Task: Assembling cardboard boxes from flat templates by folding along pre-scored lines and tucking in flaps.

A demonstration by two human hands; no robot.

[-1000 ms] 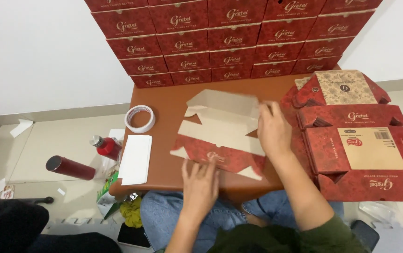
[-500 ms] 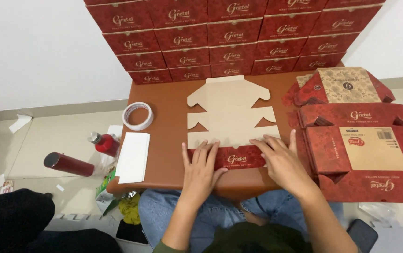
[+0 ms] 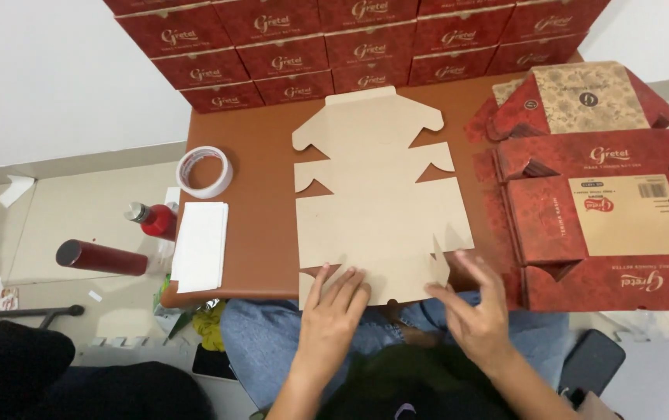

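On the brown counter (image 3: 264, 233) a flat cardboard cutout (image 3: 377, 202) lies plain side up. The left hand (image 3: 333, 315) presses its near edge, fingers spread; the right hand (image 3: 474, 315) hovers beside, grip apart.

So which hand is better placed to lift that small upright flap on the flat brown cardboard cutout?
Probably the right hand: its fingers hover beside the small raised flap of the flat brown cardboard cutout. The left hand presses the near edge.

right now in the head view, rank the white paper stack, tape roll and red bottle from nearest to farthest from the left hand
1. white paper stack, table's left edge, nearest the left hand
2. red bottle, lying on the floor farther left
3. tape roll, table's far-left part
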